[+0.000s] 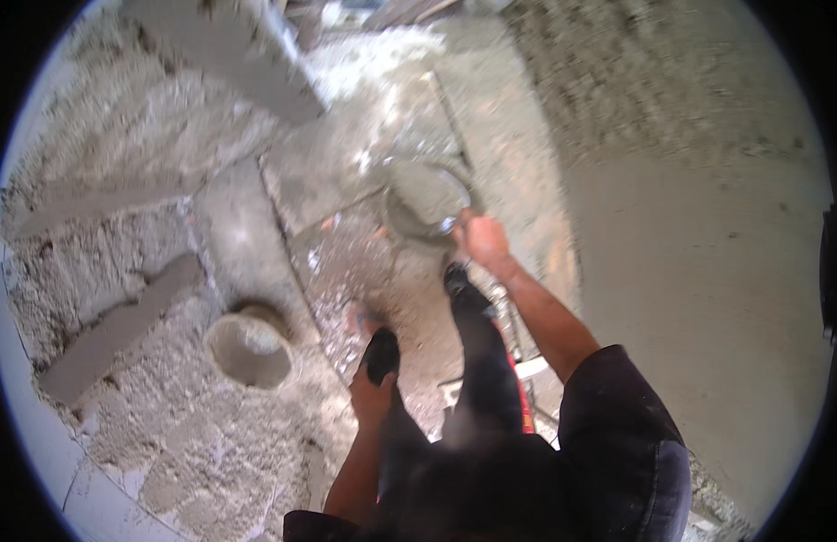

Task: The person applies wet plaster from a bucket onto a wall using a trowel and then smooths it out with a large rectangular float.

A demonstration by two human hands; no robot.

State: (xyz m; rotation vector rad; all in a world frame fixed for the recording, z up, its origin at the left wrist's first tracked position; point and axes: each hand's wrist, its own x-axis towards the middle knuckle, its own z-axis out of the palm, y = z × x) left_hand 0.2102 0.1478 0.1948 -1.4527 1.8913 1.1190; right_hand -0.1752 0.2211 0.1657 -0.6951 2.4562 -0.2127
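My right hand (pixel 481 239) is closed at the near right rim of a round bucket (pixel 400 221). It grips what looks like a trowel (pixel 448 224); only a shiny metal bit shows, and the rest is hidden by the hand and the mix. Wet grey mortar (pixel 427 190) fills the bucket. Lower and to the left, my left hand (pixel 371 397) lies against my dark-clothed left leg (pixel 382 357), near the knee. Its fingers are blurred and partly hidden, and no tool shows clearly in it.
A second bucket (pixel 250 352), pale inside, stands on rough mortar at the left. Smooth grey mortar bands (pixel 125 325) cross the rough surface there. A smooth grey surface (pixel 689 316) spreads along the right. My feet are on a dusty floor (pixel 418 316) strewn with crumbs.
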